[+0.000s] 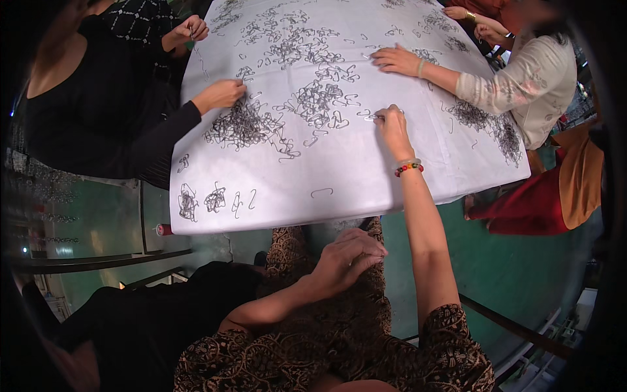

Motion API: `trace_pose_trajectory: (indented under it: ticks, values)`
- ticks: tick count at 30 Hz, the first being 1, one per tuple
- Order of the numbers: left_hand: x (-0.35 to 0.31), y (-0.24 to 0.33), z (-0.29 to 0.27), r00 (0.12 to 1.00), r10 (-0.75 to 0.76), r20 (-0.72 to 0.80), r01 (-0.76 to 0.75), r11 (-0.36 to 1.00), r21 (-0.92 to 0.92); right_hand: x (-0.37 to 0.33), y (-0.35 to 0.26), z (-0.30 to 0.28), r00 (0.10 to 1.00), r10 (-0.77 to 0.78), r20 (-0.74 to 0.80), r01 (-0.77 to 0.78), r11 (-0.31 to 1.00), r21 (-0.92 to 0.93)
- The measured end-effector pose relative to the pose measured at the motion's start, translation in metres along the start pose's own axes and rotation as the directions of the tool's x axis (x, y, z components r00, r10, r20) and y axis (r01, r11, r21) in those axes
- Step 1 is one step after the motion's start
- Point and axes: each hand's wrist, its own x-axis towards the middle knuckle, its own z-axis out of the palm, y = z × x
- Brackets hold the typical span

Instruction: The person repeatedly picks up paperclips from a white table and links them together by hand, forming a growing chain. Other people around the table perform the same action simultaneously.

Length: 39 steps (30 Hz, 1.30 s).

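My right hand point(394, 132), with a beaded bracelet point(409, 168) at the wrist, reaches out over the white-covered table point(353, 166). Its fingers are pinched together on a small S-shaped wire hook point(369, 116). My left hand point(347, 260) is held above my lap, off the table's near edge. Its fingers are curled and pressed together, and whatever they hold is hidden. A loose pile of wire hooks point(320, 101) lies just left of my right hand. Nearer to me, a single hook point(321, 192) lies by itself on the cloth.
A denser hook pile point(243, 124) lies farther left, beside a co-worker's hand point(225, 93). Small bunches point(188, 202) sit at the near left corner. Across the right side, another person's hand point(397, 60) rests on the cloth near more hooks point(480, 116). A red spool point(164, 229) is below the left edge.
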Motion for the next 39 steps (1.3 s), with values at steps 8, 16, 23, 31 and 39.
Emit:
trace_pose_trajectory:
  ticks: [8, 16, 23, 31, 39]
  values:
    - [-0.007, -0.005, -0.008, 0.997, 0.058, -0.041, -0.057, 0.998, 0.036, -0.043, -0.025, -0.036, 0.981, 0.181, 0.065, -0.191, 0.963, 0.191]
    - [-0.015, -0.01, -0.011, 0.992, -0.032, -0.123, 0.041, 0.997, 0.065, -0.209, -0.152, -0.152, 0.98, 0.178, 0.086, -0.179, 0.613, 0.77]
    - [-0.011, 0.006, -0.018, 0.992, 0.08, -0.102, -0.068, 0.991, 0.116, -0.221, -0.184, -0.148, 0.989, 0.1, -0.107, -0.028, 0.846, 0.532]
    - [-0.008, -0.006, -0.039, 0.949, 0.003, -0.316, 0.008, 0.999, 0.033, -0.217, -0.199, -0.134, 0.981, 0.122, -0.152, 0.021, 0.711, 0.703]
    - [0.038, -0.145, -0.172, 0.933, -0.073, -0.351, 0.31, 0.658, 0.686, -0.217, -0.195, -0.141, 0.977, 0.148, -0.154, 0.011, 0.686, 0.728]
